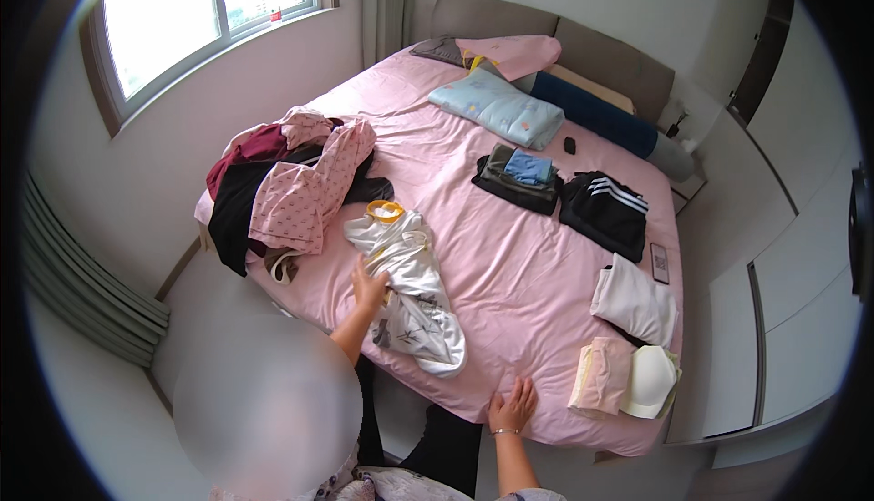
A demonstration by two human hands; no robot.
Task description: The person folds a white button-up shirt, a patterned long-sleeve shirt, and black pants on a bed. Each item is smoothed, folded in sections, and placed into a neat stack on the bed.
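First, left arm: forearm angled up and slightly rightward, its lower part lost behind a blurred patch. Left hand (369, 288): at the left edge of the shirt, fingers extended toward the cloth and touching it; whether any fabric is pinched cannot be told. Next, right arm: forearm rising from the lower edge, bracelet (506, 431) at the wrist. Right hand (515, 406): palm down on the near edge of the bed (510, 319), fingers outstretched and slightly apart, holding nothing visible. Shirt (423, 287): one, white, dark print, yellow collar; laid lengthwise and rumpled between heap and right hand, collar at the far end. Heap (309, 182): mixed clothes, pink, black and maroon, beyond the left hand.
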